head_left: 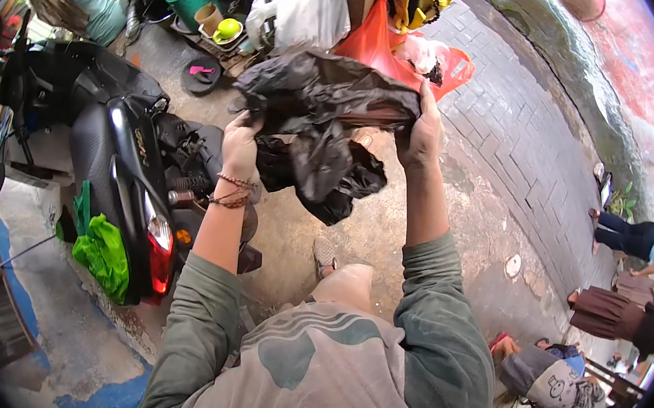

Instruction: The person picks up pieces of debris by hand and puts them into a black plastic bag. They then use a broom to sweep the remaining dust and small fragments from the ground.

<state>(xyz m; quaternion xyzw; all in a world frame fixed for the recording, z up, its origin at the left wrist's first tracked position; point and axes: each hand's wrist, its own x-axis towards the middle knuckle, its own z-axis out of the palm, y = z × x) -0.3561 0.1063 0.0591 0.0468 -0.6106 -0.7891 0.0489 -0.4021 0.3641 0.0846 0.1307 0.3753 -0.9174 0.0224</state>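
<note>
A crumpled black plastic bag (322,96) is stretched out in the air between my two hands. My left hand (241,146) pinches its left side, with bracelets around that wrist. My right hand (425,131) is raised a little farther out and closed on the bag's right edge. Loose folds of the bag hang down in the middle, above the concrete ground. Just beyond it are a white plastic bag (309,11) and a red plastic bag (372,41) with whitish contents at its right.
A black motorbike (116,126) stands close on my left, a green bag (105,256) at its rear. A green bucket (193,0) and clutter lie at the far left. Several people stand at right beside the paved lane (511,120), which runs along a wall (634,85).
</note>
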